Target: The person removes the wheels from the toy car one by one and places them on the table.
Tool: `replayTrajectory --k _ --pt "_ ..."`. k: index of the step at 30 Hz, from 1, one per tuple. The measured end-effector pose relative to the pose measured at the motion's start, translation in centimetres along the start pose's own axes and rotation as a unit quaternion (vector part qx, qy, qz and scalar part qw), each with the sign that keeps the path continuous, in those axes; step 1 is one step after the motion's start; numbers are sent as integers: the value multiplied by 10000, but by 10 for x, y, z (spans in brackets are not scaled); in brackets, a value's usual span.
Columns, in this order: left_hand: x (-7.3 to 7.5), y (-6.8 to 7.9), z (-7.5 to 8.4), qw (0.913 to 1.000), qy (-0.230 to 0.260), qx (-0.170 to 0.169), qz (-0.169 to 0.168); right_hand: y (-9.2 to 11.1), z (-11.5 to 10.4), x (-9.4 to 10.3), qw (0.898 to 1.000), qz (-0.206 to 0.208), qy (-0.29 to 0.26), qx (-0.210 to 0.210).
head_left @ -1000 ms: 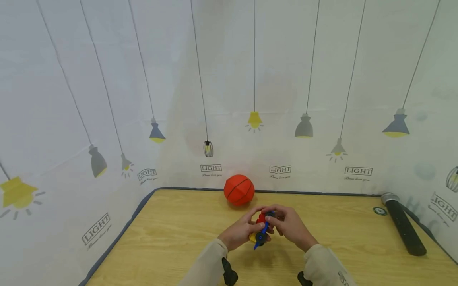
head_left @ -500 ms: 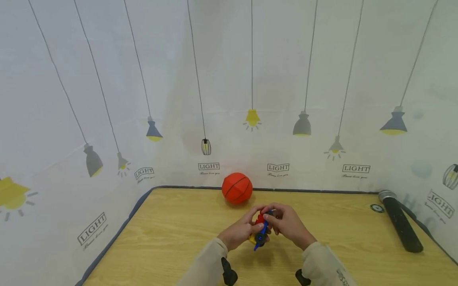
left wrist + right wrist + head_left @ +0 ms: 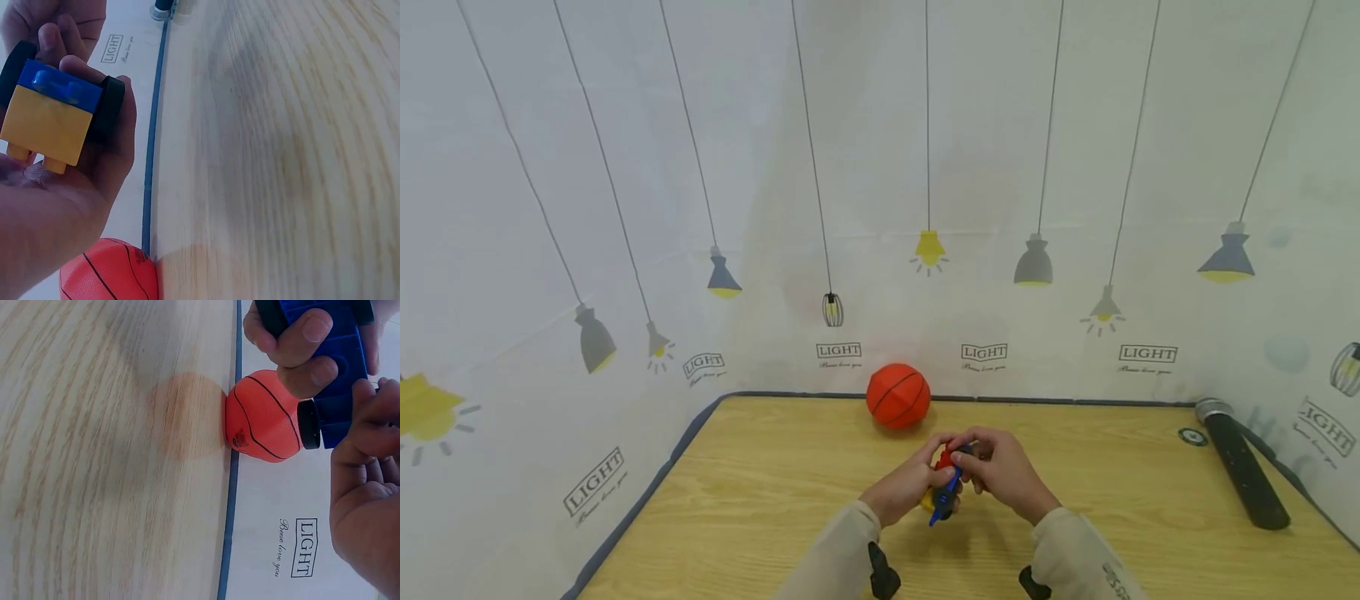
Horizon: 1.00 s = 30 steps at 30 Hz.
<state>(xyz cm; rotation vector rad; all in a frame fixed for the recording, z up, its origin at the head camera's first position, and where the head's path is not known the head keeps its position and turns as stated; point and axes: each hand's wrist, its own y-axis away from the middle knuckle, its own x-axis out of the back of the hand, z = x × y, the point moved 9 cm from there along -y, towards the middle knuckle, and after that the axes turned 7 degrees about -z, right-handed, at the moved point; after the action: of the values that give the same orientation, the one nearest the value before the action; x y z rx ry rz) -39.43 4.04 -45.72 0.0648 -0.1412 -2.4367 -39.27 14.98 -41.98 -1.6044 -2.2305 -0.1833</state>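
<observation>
Both hands hold a toy block car (image 3: 945,497) above the table. It has a blue base with black wheels (image 3: 309,425) and carries red and yellow blocks. My left hand (image 3: 904,485) grips its near part, fingers wrapped along the underside. In the left wrist view a yellow block (image 3: 47,124) sits against the blue end (image 3: 59,84), its studs toward the palm. My right hand (image 3: 1009,473) pinches the far end by a wheel, with curled fingers. In the right wrist view the blue underside (image 3: 340,369) shows between the fingers. Hands cover part of the red block (image 3: 945,458).
A red ball with black lines (image 3: 898,397) stands at the table's back edge, just beyond the hands. At the right lie a black microphone (image 3: 1243,475) and a small round disc (image 3: 1192,437). White printed sheeting (image 3: 880,167) encloses the wooden table (image 3: 760,483).
The hands keep their hold on the toy car, which has tilted slightly between them. The head view has shifted a little; ball and microphone stay put.
</observation>
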Motion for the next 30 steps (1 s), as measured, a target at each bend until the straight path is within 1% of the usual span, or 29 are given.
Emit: replayTrajectory --k 5,8,12,17,20,25,27,30 --pt "0 -2 -3 10000 52 37 39 -1 -2 -1 9991 32 434 -1" --pt "-1 -2 -3 9999 36 2 100 -1 -3 -3 9982 25 601 -37" --pt "0 -3 -3 9996 -107 -37 241 -1 -2 -2 9985 101 541 -65" --pt "-1 -3 -8 9994 -102 111 315 0 4 -5 9994 108 286 -167" --pt "-1 -3 -11 9993 -89 132 338 0 7 -6 9995 101 200 -202" --pt "0 -3 -11 9990 -160 116 397 0 6 -7 9996 125 249 -37" --pt "1 -3 -11 9986 -231 152 448 1 6 -7 9995 114 277 35" --pt "3 -3 -13 9974 -417 270 515 1 6 -7 9988 101 462 84"
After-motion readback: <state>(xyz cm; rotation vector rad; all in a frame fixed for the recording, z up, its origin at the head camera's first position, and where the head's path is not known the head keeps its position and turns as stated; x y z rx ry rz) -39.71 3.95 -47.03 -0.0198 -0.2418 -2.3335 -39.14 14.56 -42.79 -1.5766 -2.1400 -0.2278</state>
